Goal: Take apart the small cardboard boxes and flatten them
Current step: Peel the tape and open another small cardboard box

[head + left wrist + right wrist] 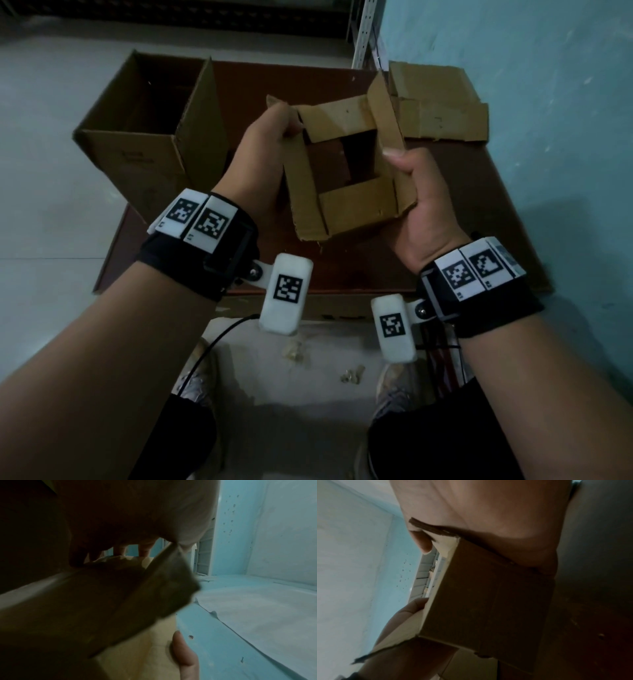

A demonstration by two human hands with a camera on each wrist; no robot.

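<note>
Gripping small box, opening facing up: left hand, right hand.

A: The head view is dim and bluish, soft overall, with straight edges bowing near the corners.

B: Both wrist views are darker; the small cardboard box is blurred, perhaps by motion, and shadow swallows the left hand.

No words, brands or numbers can be read. Faint dark print on the side of the large open carton, at the left of the head view, is too blurred to make out. The wristband plates carry only black-and-white square code markers.
</note>
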